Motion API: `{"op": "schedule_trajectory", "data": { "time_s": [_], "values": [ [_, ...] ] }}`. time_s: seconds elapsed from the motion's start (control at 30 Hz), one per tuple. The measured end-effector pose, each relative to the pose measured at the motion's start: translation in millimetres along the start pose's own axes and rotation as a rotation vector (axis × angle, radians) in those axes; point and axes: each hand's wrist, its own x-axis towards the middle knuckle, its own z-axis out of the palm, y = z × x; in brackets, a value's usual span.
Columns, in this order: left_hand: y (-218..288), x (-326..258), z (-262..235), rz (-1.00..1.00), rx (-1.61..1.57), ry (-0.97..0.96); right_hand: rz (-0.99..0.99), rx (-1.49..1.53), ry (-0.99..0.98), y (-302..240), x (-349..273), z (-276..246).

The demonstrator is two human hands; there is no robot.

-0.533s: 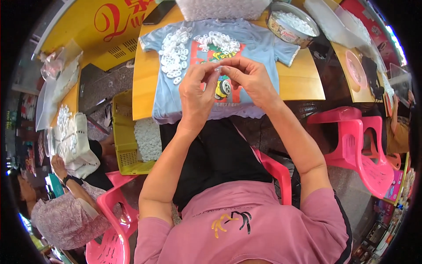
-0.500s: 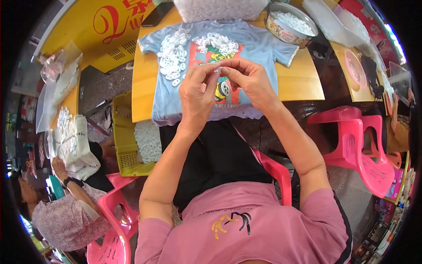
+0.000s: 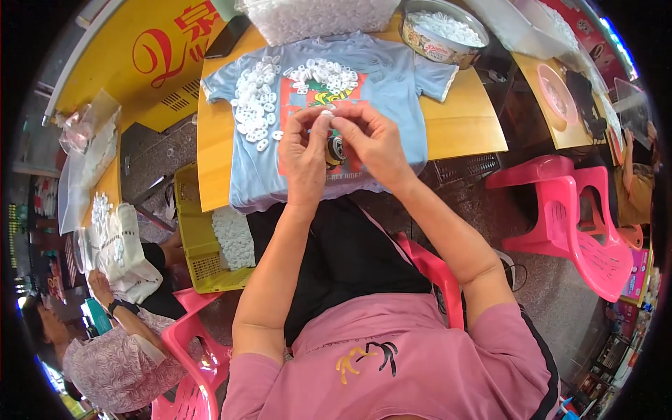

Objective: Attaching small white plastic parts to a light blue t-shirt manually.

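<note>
My left hand [image 3: 305,159] and my right hand [image 3: 376,144] meet over the near half of a light blue T-shirt [image 3: 392,84] spread on the table. Thumbs and forefingers of both are pinched on a small white plastic piece [image 3: 327,113]; the fingers cover most of it. Beyond them, on the shirt, lie two heaps of small white plastic parts. Rounded pieces with holes make up the left heap [image 3: 253,98]. The far heap [image 3: 323,74] sits just past my fingertips; its pieces are too small to tell apart.
Behind the shirt stand a clear bag of white parts [image 3: 318,21] and a round tin [image 3: 439,50] of them. A dark phone [image 3: 228,36] lies far left. Below the table's left edge is a yellow crate [image 3: 199,259]. Another person [image 3: 119,357] sits at left; pink chairs [image 3: 560,210] stand at right.
The view has shifted a little, so the table and shirt sit further left. Both hands stay together, and more of the white piece shows above the fingertips.
</note>
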Motion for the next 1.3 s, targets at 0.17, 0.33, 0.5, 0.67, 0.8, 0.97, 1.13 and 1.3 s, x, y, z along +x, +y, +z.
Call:
{"op": "schedule_trajectory", "data": {
  "time_s": [0.17, 0.33, 0.5, 0.67, 0.8, 0.97, 1.13, 1.3],
  "values": [
    [-4, 1, -3, 0.029, -0.150, 0.063, -0.183, -0.187, 0.070, 6, -5, 9],
    [-3, -2, -2, 0.029, -0.079, 0.078, -0.262, -0.290, 0.056, 11, -10, 4],
    [-8, 0, -3, 0.055, -0.050, 0.051, -0.425, -0.333, -0.027, 18, -8, -1],
    [-5, -1, -2, 0.052, -0.033, 0.047, 0.046, 0.010, -0.050, -4, -6, -4],
    [-6, -1, -6, -0.021, -0.084, 0.021, 0.046, -0.041, -0.003, -26, 17, -29],
    [-7, -1, -5, -0.016, -0.088, 0.007, -0.102, -0.722, 0.044, -34, 63, -93],
    [-8, -3, -5, -0.017, -0.108, 0.017, -0.384, -1.140, -0.053, -34, 88, -97],
    [-7, -3, -4, -0.027, -0.095, 0.010, -0.503, -1.329, -0.130, -31, 117, -90]
  ]
}}
